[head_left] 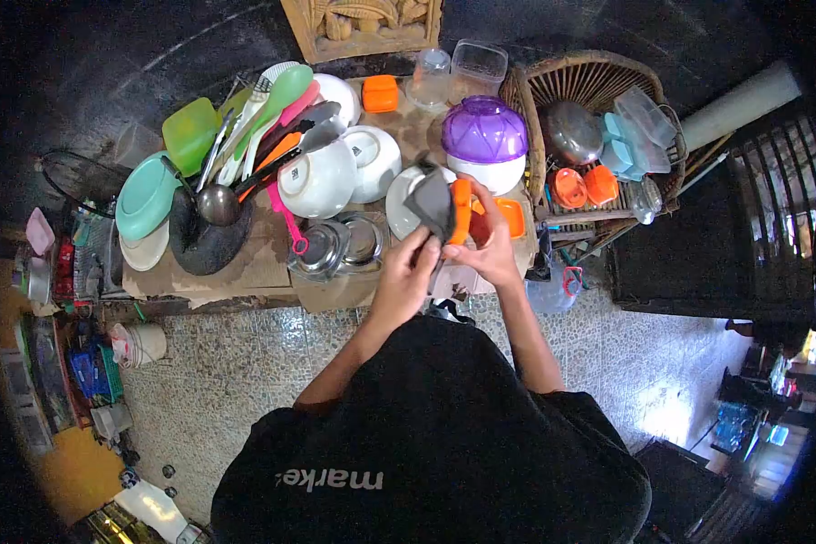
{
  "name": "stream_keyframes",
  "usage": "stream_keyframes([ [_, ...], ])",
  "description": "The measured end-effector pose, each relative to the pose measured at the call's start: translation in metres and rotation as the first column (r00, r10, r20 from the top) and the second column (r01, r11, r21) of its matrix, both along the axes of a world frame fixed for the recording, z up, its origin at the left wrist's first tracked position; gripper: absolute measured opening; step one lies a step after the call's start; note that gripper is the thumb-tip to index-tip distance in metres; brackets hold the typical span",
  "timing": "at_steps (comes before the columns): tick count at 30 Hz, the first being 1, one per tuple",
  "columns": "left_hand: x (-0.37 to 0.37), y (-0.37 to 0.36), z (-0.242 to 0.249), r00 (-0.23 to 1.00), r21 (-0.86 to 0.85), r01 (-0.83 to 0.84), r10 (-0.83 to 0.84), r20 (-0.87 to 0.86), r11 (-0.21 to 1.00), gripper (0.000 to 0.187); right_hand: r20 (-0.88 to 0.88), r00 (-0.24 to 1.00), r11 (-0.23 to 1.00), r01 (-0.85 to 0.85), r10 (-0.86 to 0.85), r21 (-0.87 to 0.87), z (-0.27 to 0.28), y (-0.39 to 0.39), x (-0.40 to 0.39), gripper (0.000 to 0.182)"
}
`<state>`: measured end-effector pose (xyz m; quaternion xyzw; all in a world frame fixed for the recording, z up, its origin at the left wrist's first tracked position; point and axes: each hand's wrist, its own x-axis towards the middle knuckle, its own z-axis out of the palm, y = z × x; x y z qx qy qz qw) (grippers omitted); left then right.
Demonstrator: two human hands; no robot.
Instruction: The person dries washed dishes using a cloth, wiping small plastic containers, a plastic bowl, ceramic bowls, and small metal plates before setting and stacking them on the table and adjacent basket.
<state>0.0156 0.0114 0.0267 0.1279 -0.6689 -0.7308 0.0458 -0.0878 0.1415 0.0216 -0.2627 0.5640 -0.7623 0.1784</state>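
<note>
My left hand (408, 267) is closed on a dark grey cloth (433, 205), which hangs up over its fingers. My right hand (492, 247) grips a small orange plastic container (461, 210), held on edge against the cloth; its exact shape is partly hidden by the cloth and fingers. Both hands are close together above the table's front edge. Behind the cloth, a white dish (401, 207) is partly covered. Just right of my right hand lies another orange plastic piece (511, 218). A purple bowl (484, 130) rests upside down on a white bowl (490, 172) beyond it.
White bowls (317, 179), steel lids (320, 247) and a pile of utensils (272, 118) crowd the table's left side. A ladle (218, 205) leans on a dark ring (210, 245). At right, a wicker basket (598, 62) holds plastic containers and a metal bowl (571, 133).
</note>
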Motion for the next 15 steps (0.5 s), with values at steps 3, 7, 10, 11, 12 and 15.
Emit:
stream_keyframes([
  [3, -0.005, 0.003, 0.024, 0.958, -0.322, 0.002, -0.094, -0.271, 0.947, 0.042, 0.079, 0.997, 0.985, 0.034, -0.021, -0.169, -0.006, -0.002, 0.003, 0.107],
  [7, -0.009, 0.004, 0.011, 0.926, -0.547, -0.094, -0.129, -0.356, 0.832, 0.045, 0.149, 0.982, 0.971, 0.144, -0.116, -0.193, -0.001, -0.002, 0.017, 0.107],
  [10, -0.012, 0.001, 0.001, 0.922, -0.541, -0.132, -0.098, -0.376, 0.831, 0.046, 0.261, 0.962, 0.968, 0.137, -0.080, -0.209, -0.005, 0.003, 0.022, 0.103],
  [11, -0.013, -0.001, 0.000, 0.921, -0.541, -0.132, -0.099, -0.376, 0.831, 0.046, 0.260, 0.962, 0.968, 0.137, -0.080, -0.210, -0.011, 0.004, 0.023, 0.103],
  [12, -0.014, -0.002, 0.000, 0.944, -0.444, -0.103, -0.053, -0.326, 0.890, 0.045, 0.376, 0.926, 0.950, 0.137, -0.023, -0.281, -0.017, 0.003, 0.025, 0.101],
  [15, -0.012, -0.006, -0.003, 0.979, -0.219, -0.089, 0.046, -0.197, 0.972, 0.045, 0.504, 0.863, 0.892, 0.199, 0.036, -0.405, -0.018, -0.004, 0.026, 0.096],
])
